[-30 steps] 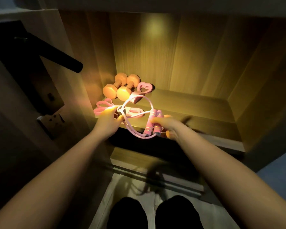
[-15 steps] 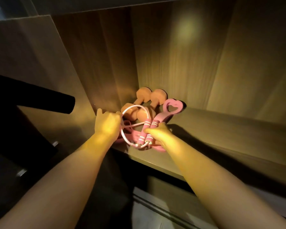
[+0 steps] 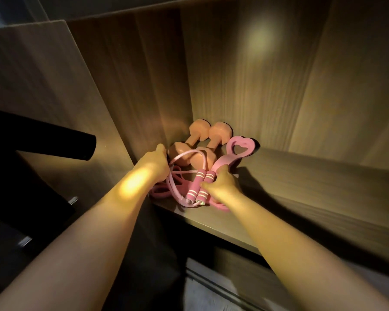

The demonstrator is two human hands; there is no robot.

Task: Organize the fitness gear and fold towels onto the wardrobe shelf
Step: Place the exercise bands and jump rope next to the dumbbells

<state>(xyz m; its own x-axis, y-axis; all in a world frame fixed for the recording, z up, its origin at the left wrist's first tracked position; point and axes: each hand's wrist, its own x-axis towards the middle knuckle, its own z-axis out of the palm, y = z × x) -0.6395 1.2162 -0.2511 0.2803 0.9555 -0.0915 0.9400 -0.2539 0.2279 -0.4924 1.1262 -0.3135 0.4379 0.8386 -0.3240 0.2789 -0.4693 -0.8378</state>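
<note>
Both my arms reach forward into the wardrobe, forearms converging toward the left end of the shelf (image 3: 301, 198). My right hand (image 3: 220, 186) is curled round the jump rope (image 3: 201, 185) at its two pink striped handles, thumb pressed against the nearer one, holding the pair side by side and tilted, their lower ends close to the shelf's front edge. My left hand (image 3: 154, 163) lies with its back to me and thumb raised, just beside the wardrobe's side wall. The rope's pale cord loops out from under it, but my fingers are hidden, so I cannot tell whether they grip the cord. The hands are apart, with the cord arching between them. Behind the loop two orange dumbbells (image 3: 202, 135) lie side by side in the back corner, and a heart-shaped pink piece (image 3: 240, 149) lies just right of them. A black bar (image 3: 54, 142) juts in from the left.
</note>
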